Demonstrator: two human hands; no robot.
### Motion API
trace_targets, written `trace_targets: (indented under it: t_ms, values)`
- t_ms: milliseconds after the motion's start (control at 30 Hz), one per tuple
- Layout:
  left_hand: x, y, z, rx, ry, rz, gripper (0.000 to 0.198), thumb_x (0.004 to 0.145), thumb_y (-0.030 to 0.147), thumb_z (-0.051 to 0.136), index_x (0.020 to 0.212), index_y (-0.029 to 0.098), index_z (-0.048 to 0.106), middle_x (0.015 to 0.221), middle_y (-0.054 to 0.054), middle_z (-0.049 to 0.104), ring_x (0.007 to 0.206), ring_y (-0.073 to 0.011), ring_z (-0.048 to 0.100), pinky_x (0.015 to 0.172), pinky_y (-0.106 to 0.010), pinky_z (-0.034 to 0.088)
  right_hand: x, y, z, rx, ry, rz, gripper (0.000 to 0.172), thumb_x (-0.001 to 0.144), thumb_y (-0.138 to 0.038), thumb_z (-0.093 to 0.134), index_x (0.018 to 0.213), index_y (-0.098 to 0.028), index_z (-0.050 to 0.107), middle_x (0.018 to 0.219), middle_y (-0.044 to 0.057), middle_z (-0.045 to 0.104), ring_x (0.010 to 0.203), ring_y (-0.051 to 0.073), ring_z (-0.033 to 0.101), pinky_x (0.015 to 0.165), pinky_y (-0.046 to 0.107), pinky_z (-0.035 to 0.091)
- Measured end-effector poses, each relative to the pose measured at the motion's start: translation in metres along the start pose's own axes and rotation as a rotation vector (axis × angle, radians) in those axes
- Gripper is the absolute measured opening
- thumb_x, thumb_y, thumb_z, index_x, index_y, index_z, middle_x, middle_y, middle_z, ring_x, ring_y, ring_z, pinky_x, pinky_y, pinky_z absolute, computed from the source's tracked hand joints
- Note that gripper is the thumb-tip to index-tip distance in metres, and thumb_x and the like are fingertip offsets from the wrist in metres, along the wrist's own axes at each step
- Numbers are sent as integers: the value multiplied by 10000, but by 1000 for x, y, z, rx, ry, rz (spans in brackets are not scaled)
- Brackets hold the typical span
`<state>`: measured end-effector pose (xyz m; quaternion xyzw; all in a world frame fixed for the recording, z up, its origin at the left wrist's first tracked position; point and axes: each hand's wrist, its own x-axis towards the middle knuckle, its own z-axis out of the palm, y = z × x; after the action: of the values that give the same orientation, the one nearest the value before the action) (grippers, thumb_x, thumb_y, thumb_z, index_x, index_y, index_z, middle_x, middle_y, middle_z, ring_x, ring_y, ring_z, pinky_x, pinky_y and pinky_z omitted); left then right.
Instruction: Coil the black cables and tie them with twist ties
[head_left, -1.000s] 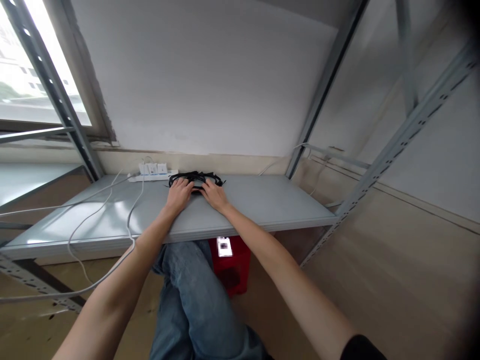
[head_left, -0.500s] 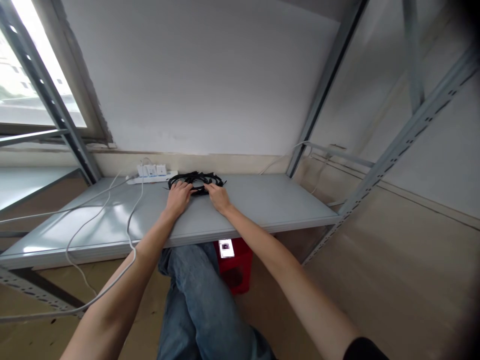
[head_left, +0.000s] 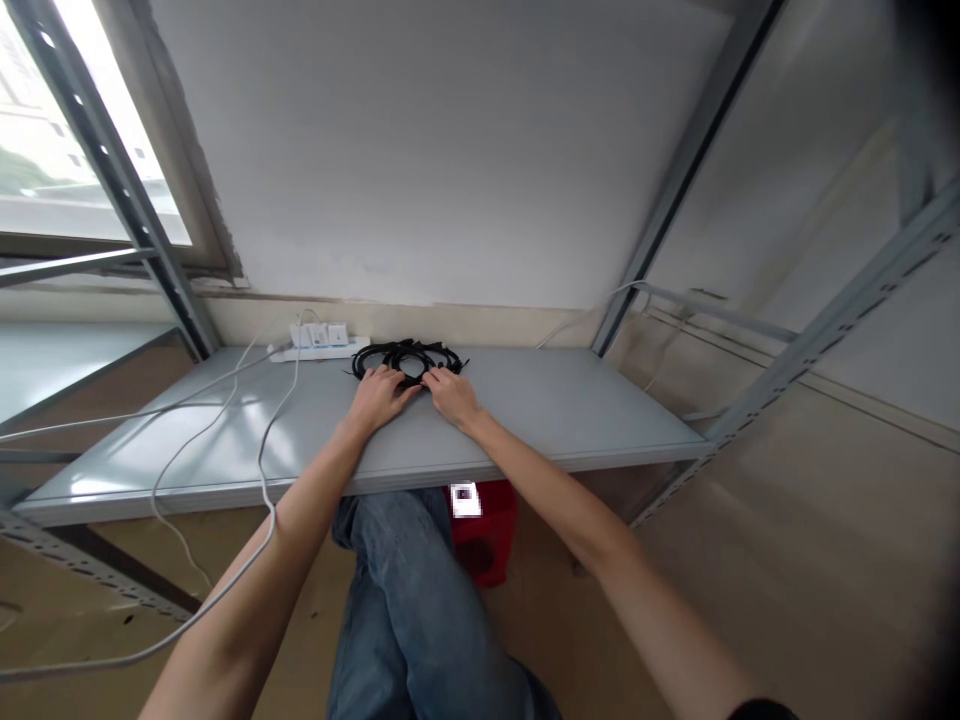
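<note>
A bundle of black cables (head_left: 409, 352), looped into coils, lies on the grey metal shelf (head_left: 525, 420) near the back wall. At the coil's front left, my left hand (head_left: 377, 397) has its fingers curled over the cable. My right hand (head_left: 451, 392) pinches the front right part of the bundle. Both thumbs come close together at the near edge of the coil. Exactly which strands sit between the fingers is too small to make out.
A white power strip (head_left: 322, 350) with plugged-in adapters sits left of the coil. White cords (head_left: 266, 440) run from it across the shelf and over my left forearm. Metal uprights (head_left: 690, 170) frame the shelf. Below is a red stool (head_left: 487, 550) beside my crossed legs.
The camera view has shifted slightly, so the scene sits further right. My left thumb now reaches out toward my right hand. The coil stays in place on the shelf.
</note>
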<state>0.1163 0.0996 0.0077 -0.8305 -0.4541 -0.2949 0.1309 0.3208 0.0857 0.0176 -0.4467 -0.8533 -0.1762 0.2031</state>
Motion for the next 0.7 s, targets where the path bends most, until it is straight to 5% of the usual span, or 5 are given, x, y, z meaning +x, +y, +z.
trace_targets:
  t_ms: [167,333,467,700]
  values:
    - [0,-3,4,-6,-34,-8,444,1040,523,475,821,211,702,889,-119,760,976,-316,643,862,-445,431,10,7,-10,9,-141,-105,262,1018,-99,460,1152,-143,681,1106,213,720,1018,291,642,769,350,485]
    - [1,-6,5,-24,-47,-17,476,1050,532,443,835,213,723,870,-124,750,979,-325,643,867,-454,437,29,8,-21,122,-227,-156,169,932,-37,551,913,-125,695,942,229,742,936,318,683,795,417,498]
    - [0,-7,5,-37,-60,-15,496,1050,555,436,829,213,721,885,-127,750,983,-330,639,863,-457,436,40,13,-29,231,-347,-206,253,857,16,588,686,-166,627,740,157,709,868,304,691,804,431,494]
    - [0,-9,9,-22,-22,-14,488,1050,563,445,843,218,722,909,-124,762,991,-327,643,858,-447,423,46,18,-37,380,-302,40,273,844,-58,633,606,-184,585,709,110,684,792,253,665,780,358,474]
